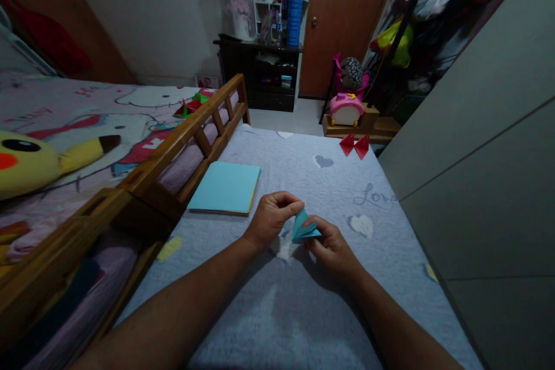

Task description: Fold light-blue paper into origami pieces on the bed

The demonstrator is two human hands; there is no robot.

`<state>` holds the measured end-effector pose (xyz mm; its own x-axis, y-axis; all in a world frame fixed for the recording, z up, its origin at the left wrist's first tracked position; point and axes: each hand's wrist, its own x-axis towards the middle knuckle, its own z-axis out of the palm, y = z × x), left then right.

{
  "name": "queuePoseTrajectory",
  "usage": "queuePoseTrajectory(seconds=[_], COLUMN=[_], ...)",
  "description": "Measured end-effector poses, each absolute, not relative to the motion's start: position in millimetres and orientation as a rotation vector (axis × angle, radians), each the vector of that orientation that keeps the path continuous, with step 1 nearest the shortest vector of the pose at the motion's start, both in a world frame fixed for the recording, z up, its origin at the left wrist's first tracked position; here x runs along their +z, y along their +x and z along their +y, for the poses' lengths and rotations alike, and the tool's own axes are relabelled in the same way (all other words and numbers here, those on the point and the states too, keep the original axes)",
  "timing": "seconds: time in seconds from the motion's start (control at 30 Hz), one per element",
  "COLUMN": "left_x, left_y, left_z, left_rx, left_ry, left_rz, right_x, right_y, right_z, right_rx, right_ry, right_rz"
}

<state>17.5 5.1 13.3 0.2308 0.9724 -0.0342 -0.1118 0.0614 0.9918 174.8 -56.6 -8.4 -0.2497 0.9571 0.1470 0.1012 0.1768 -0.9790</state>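
Observation:
A small piece of folded blue paper (pixel 304 231) is held up between both hands over the bed. My left hand (pixel 274 214) pinches its upper corner between thumb and fingers. On the other side, my right hand (pixel 332 244) grips the paper's right part, with the thumb and a finger on the folds. Several layers show in the paper, spread apart at the middle. To the left of my left hand lies a stack of square paper (pixel 226 187) with a light blue sheet on top. The fingertips under the folded paper are partly hidden.
A bedsheet with hearts (pixel 269 312) covers the bed below. Red folded paper shapes (pixel 354 145) lie at its far right corner. A wooden rail (pixel 208 127) runs along the left, with a yellow plush toy (pixel 43 162) beyond. A pale cabinet (pixel 485 173) stands at the right.

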Motion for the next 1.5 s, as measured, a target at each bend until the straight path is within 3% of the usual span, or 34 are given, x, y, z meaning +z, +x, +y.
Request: queuePoseTrajectory(seconds=[1.5], left_x=[2], left_y=[17], left_z=[7], left_rx=[0.783], left_ry=[0.97], left_rz=[0.766], right_x=[-6], right_y=[175], right_z=[-57], right_rx=[1.338], right_ry=[-0.974], right_rz=[-1.366])
